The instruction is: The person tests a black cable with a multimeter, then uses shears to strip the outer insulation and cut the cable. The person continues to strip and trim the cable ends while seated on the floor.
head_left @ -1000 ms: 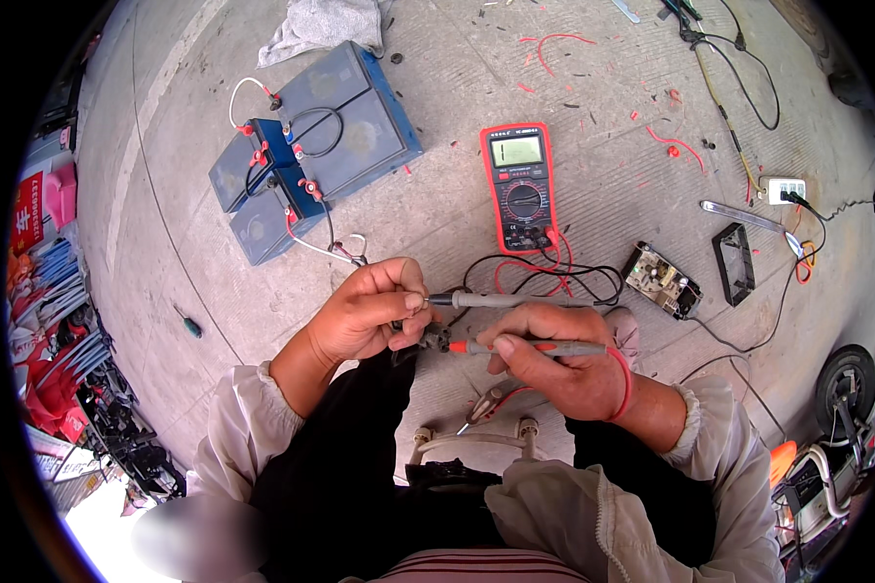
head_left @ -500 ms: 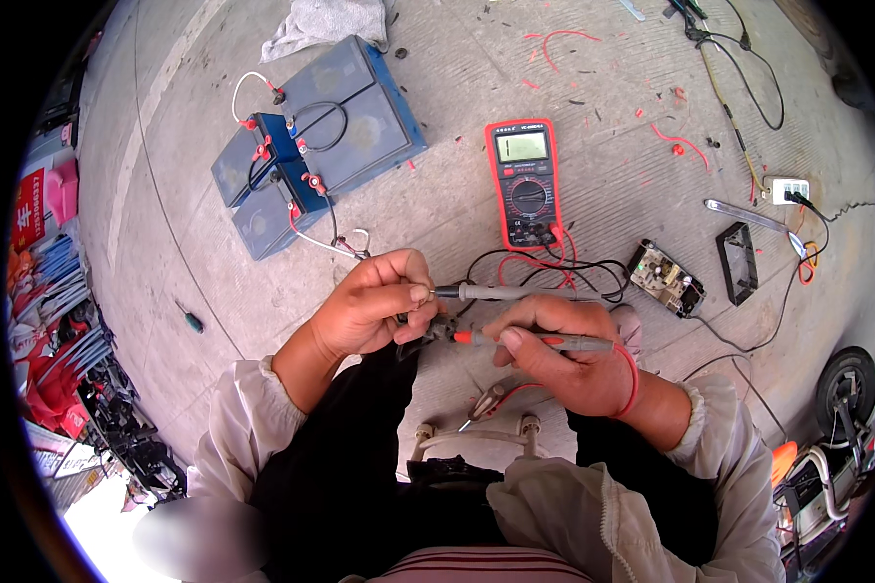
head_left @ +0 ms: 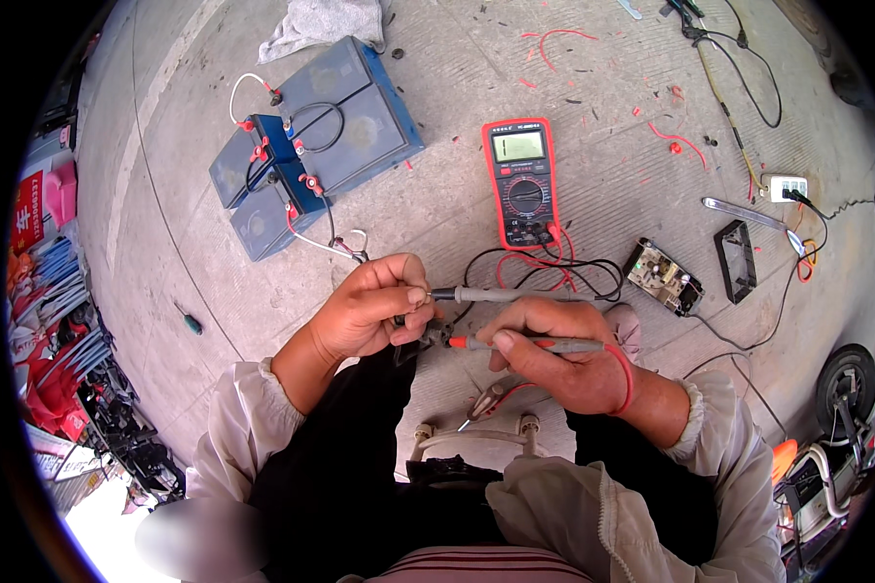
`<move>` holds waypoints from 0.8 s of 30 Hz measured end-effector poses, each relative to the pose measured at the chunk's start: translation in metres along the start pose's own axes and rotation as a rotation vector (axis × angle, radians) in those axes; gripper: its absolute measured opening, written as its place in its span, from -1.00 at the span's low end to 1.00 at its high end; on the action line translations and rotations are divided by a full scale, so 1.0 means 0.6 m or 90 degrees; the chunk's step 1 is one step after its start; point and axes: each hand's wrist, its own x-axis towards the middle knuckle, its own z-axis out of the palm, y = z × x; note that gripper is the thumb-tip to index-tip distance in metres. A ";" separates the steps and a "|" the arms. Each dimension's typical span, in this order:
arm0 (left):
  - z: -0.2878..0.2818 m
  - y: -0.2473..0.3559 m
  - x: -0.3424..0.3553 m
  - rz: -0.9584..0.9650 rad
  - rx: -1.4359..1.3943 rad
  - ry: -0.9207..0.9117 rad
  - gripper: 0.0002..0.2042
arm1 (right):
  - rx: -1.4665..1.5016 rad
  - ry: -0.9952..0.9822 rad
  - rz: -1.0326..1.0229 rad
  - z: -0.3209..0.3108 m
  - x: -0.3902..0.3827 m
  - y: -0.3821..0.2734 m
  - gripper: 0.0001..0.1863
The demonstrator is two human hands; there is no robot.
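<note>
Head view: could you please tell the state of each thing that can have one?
Left hand, pinching black-tipped probe
Right hand, gripping red-tipped probe
Multimeter, switched on
Batteries, wired together
Circuit-board unit, open
Black shell, lying apart
Socket block, plug inserted
Cloth, crumpled

Left fingers [head_left: 403, 299] pinched — right fingers [head_left: 527, 321] curled

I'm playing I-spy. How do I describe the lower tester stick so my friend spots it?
Find the red-rimmed digital multimeter on the concrete floor, then go down to the person's right hand. It holds a grey-handled test probe. Its red front end sets it apart from the black-ended probe just above.
</note>
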 end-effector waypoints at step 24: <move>-0.008 0.009 0.003 0.074 0.063 0.037 -0.95 | -0.134 0.106 -0.137 -0.006 -0.007 -0.004 -0.91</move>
